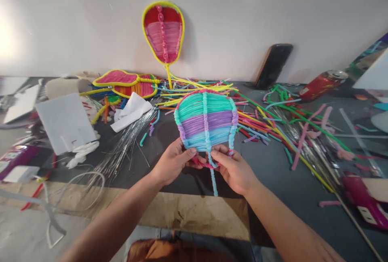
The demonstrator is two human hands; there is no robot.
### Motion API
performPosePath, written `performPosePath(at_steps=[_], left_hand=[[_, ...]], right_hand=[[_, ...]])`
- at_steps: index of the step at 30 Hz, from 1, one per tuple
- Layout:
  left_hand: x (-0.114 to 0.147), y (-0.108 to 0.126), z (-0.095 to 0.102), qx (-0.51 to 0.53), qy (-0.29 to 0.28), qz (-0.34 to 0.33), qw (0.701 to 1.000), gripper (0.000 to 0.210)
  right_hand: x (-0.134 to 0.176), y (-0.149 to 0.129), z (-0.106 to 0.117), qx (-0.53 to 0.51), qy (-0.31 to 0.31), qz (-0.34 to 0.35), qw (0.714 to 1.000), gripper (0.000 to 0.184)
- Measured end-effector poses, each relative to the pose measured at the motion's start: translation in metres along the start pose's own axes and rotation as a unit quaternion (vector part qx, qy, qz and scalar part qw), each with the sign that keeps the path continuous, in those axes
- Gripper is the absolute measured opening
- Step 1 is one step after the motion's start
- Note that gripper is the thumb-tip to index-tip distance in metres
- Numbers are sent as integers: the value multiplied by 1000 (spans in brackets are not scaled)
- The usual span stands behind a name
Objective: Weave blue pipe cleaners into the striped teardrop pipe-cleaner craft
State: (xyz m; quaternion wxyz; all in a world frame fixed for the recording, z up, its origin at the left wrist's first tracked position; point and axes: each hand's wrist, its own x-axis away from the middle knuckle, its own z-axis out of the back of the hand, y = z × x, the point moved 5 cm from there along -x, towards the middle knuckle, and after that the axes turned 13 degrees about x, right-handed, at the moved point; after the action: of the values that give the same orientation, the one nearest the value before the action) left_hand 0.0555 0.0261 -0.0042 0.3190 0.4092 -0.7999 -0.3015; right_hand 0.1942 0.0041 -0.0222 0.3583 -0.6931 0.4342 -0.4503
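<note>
One camera is worn on the head. It looks forward and down, close to the left hand [172, 161] and right hand [237, 170], across the surface [266, 169] to the pale wall [91, 23].

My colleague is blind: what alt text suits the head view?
The left hand and right hand hold a striped piece, green, purple and blue, over a dark table. Behind it, a yellow-rimmed pink-and-red piece stands before a pale wall, with fuzzy stems scattered nearby.

Fuzzy panel [206, 122] (striped) in both hands [172, 161] [235, 170]
</note>
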Motion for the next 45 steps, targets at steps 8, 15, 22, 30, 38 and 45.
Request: performPosePath(at_steps=[8, 15, 22, 30, 38, 45], left_hand=[[0, 5, -2, -15, -26, -28, 999, 26], [-2, 9, -5, -39, -42, -61, 996, 21], [-2, 4, -2, -24, -24, -63, 997, 22], [-2, 6, 18, 32, 125, -104, 986, 29], [0, -11, 7, 21, 102, -101, 989, 30], [1, -13, 1, -33, 76, -108, 991, 25]], right_hand=[[-1, -1, -5, -67, 23, -11, 997, 21], [4, 5, -10, -121, -15, -78, 989, 24], [3, 5, -12, -97, 2, -46, 994, 25], [14, -31, 20, 272, 232, 223, 907, 21], [24, -47, 2, 617, 261, 364, 648, 13], [25, -48, 0, 611, 270, 369, 646, 5]])
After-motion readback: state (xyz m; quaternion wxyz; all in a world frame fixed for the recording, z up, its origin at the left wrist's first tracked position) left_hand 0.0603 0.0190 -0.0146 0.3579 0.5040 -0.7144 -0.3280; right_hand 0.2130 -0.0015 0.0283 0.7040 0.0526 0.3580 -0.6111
